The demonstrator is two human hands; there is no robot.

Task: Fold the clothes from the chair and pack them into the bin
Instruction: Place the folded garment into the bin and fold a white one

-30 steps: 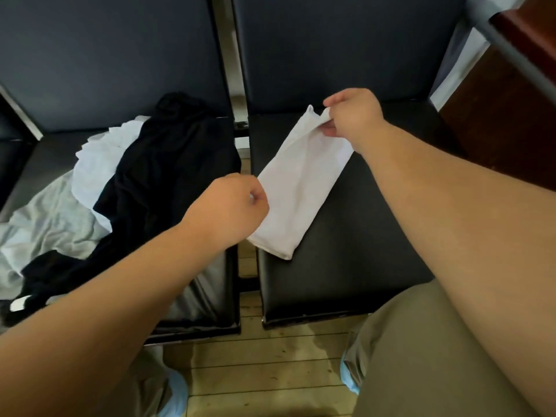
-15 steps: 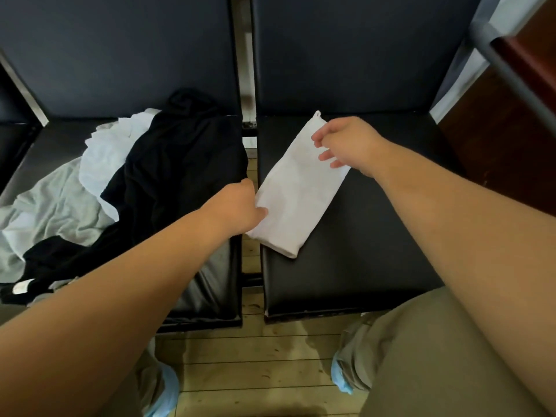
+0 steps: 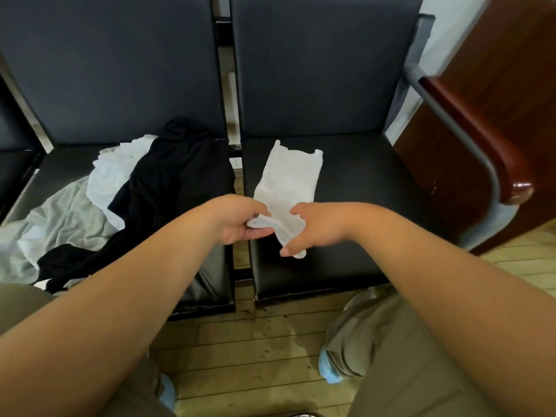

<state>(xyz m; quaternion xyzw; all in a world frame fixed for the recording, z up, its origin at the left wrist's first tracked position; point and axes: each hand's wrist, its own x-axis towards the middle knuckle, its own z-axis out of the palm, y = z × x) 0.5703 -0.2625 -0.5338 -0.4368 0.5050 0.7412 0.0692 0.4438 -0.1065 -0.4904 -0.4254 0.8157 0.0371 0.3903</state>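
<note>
A folded white garment lies lengthwise on the right black chair seat. Its near end is lifted off the seat. My left hand pinches that end at its left corner. My right hand grips the same end from the right, thumb under the cloth. On the left chair seat lies a heap of unfolded clothes: a black garment, a white one and a grey one. No bin is in view.
Both chairs have dark padded backs. A grey metal armrest with a red-brown wooden top flanks the right chair. Pale wooden floorboards run below. My knees in olive trousers and blue shoes stand close to the seats.
My right hand let go of the garment's far end and came down to the near end beside my left hand. The near end now lifts off the seat; the far end lies flat.
</note>
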